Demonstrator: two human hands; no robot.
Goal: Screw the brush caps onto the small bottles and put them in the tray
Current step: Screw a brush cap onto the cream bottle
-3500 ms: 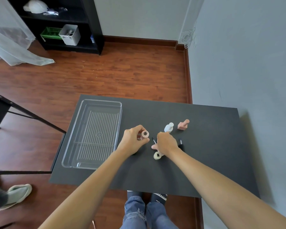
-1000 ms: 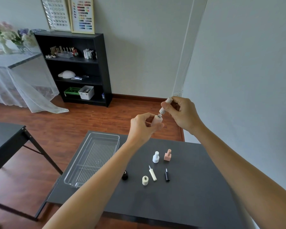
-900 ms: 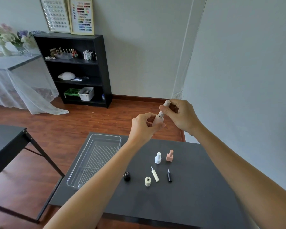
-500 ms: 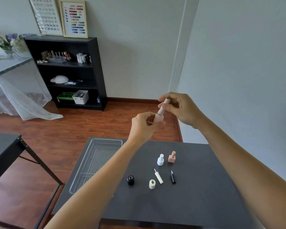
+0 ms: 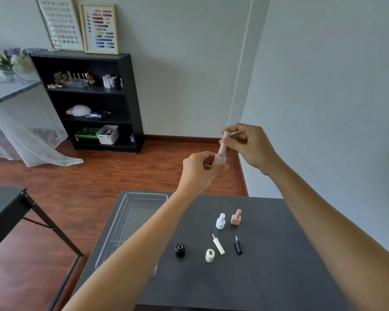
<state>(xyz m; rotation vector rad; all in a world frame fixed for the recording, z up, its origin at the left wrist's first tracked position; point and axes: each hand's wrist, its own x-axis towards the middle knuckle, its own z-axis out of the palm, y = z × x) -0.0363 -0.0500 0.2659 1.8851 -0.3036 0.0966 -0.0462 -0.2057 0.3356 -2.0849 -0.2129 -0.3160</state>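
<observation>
Tray (image 5: 130, 212) bare; 4 bottles outside.

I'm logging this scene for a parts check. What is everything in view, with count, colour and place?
Held bottle: 1, pale pink, in left hand above table.
Held cap: 1, pale pink, on that bottle, in right hand.
Capped bottles: 2, white and pink, standing mid-table.
Open bottles: 2, black and cream, near table centre.
Loose caps: 2, cream and black, lying beside them.
Tray: 1, clear, table's left side.
Table: 1, dark grey.
Shelf: 1, black, back wall.
Charts: 2, framed, atop shelf.
Left hand: grips bottle.
Right hand: pinches cap.
</observation>
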